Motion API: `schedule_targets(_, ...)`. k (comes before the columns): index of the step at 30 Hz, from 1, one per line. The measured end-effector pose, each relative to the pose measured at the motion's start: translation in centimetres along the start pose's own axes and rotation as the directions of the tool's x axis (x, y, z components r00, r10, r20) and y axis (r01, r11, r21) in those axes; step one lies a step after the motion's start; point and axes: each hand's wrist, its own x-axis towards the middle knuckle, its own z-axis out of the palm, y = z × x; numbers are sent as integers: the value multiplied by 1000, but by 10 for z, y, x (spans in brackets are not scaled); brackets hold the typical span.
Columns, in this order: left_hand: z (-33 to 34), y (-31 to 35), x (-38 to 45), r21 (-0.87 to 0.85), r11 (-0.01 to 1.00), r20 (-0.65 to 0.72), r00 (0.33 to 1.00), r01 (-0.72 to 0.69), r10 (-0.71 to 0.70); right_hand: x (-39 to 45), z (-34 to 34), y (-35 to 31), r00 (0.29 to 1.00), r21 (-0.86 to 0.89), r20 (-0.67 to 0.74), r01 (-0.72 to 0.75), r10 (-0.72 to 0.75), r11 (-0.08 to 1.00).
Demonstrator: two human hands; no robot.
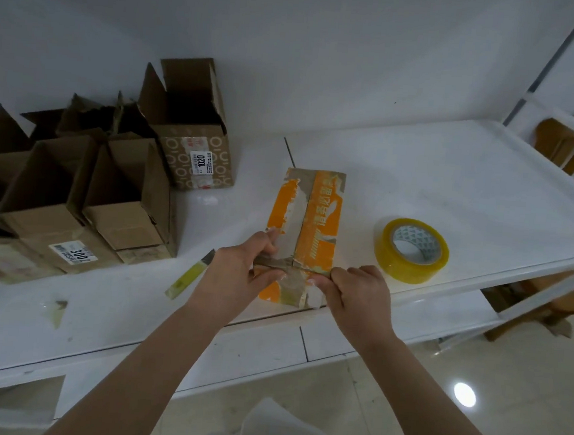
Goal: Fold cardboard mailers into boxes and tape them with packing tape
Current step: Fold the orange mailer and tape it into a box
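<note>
A white desk (453, 182) is carrying everything here, running from the wall at the back to the near edge above a tiled floor. On its left part a cluster of open brown boxes (74, 193) is standing with flaps raised; the tallest box (195, 148) is sitting at the back right of the cluster, showing a white label reading 1020, and a nearer one is showing a label reading 3002.

Near the middle of the desk an orange-printed box (307, 219) is lying with its closed flaps facing up, the seam running away from the person, well apart from the cluster. A strip of tape (281, 266) is lying across its near end. The left hand (240, 275) is pinching the left end of this strip against the box, thumb and fingers curled in a narrow grip. The right hand (358, 295) is gripping the right end of the strip at the box's near right corner, fingers curled tight.

A yellowish tape roll (413, 249) is lying flat just right of the box, near the right hand but not touching it. A yellow-green utility knife (190, 271) is lying on the desk just left of the left hand, partly hidden behind it.
</note>
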Motion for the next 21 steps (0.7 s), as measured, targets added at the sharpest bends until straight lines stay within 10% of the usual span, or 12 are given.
schedule_targets(12,-6,-10,1,-179,983,90,996,32,-17,5,-11,2,996,-107,-28,82,-85,991)
schedule_targets(21,-6,-22,3,-347,937,75,997,39,-14,10,-9,-6,1000,120,-2,10,-10,993)
